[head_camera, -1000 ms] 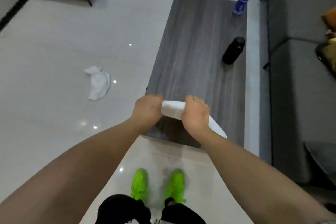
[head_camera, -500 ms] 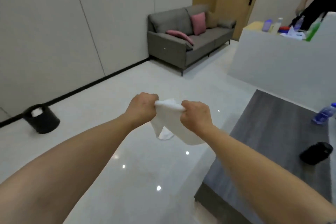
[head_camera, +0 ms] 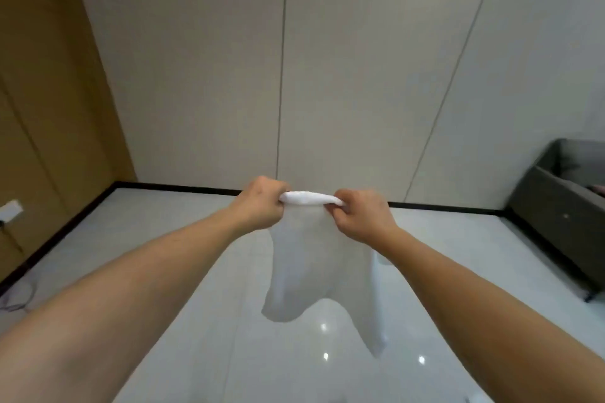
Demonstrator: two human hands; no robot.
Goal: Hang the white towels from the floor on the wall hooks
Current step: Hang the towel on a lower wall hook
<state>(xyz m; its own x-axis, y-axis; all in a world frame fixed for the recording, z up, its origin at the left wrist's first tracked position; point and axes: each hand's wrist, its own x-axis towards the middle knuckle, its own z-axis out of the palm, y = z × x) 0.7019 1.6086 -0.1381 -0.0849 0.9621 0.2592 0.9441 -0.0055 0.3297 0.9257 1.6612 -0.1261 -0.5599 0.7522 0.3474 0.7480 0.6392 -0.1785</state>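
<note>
Both fists clamped on the white towel (head_camera: 307, 258): left hand (head_camera: 260, 203) and right hand (head_camera: 360, 214) grip its bunched top edge (rest dangles above the floor (head_camera: 196, 321)), far wall (head_camera: 360, 75) ahead.

I'm in a lounge-like room: grey sofa (head_camera: 563, 213), glossy tiled floor (head_camera: 163, 239), panelled wall (head_camera: 360, 75), wooden door (head_camera: 42, 108).

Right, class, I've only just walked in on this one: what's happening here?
A person is holding a white towel up in front of them with both bare hands. The left hand and the right hand each grip the bunched top edge, and the rest of the towel hangs loose above the glossy floor. They face a pale panelled wall; no hooks show in this view, so the towel is not yet hung. A grey sofa stands at the right.
</note>
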